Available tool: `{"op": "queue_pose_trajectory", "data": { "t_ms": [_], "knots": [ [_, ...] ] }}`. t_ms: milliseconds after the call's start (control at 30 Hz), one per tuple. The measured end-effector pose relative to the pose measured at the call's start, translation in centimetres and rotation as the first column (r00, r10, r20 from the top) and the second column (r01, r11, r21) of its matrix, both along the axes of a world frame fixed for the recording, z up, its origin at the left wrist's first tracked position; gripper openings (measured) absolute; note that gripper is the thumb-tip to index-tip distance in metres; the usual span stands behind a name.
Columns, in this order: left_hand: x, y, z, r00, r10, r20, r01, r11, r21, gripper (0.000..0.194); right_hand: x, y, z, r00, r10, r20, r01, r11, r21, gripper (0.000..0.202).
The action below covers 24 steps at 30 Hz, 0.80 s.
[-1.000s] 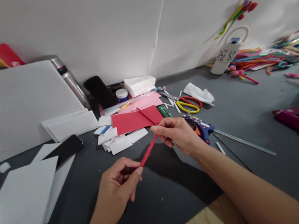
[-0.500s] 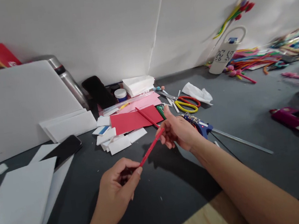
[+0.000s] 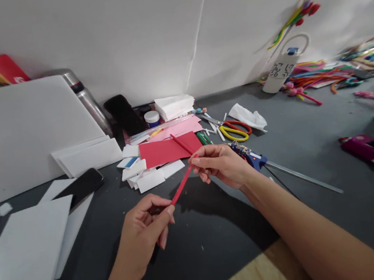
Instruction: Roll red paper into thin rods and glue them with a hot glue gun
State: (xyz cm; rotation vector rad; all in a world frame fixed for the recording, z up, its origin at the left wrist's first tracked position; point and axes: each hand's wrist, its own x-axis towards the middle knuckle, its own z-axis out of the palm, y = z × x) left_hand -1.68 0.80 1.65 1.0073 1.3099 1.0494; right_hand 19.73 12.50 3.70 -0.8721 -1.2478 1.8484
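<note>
Apparently being shaped, a slim red strip (image 3: 183,183) spans the pinching fingers (image 3: 162,220) of left hand (image 3: 143,231) and right hand (image 3: 223,165), next likely needing even pressure.

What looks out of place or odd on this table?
The crumpled white sheet beside the scissors looks odd, since the red paper nearby lies flat. Small white scraps also lie loose near the picture's left edge, like stray offcuts. I see no spill.

Head view, forward and down
Close over the table (image 3: 310,147), looking past left hand (image 3: 144,224) and right hand (image 3: 223,165) to the wall (image 3: 127,38).
</note>
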Motion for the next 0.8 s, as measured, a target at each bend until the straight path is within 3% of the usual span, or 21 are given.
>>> {"op": "queue_pose_trajectory", "data": {
  "t_ms": [333,467,533,700,800],
  "knots": [
    [0.2,-0.3,0.0,0.967,-0.009,-0.256,0.041,0.992,0.12,0.019,-0.1,0.0,-0.3,0.998,-0.06,0.027,0.062,0.995,-0.075,0.031],
    [0.3,-0.4,-0.1,0.963,-0.006,-0.27,0.042,0.99,0.131,0.019,-0.3,0.0,-0.4,0.997,-0.076,0.012,0.077,0.99,-0.118,0.041],
    [0.3,-0.4,0.0,0.964,0.022,-0.265,0.013,0.991,0.131,0.019,-0.6,-0.2,-0.4,0.999,-0.022,-0.04,0.015,0.986,-0.166,0.046],
    [0.5,-0.3,0.2,0.966,0.058,-0.253,-0.024,0.991,0.134,0.016,-2.1,-1.7,-1.2,0.966,0.255,-0.041,-0.259,0.947,-0.19,0.037],
    [0.7,-0.4,0.1,0.969,0.034,-0.246,0.002,0.99,0.144,0.016,-3.2,-2.7,-1.8,0.95,0.311,-0.032,-0.312,0.936,-0.166,0.033]
  ]
}}
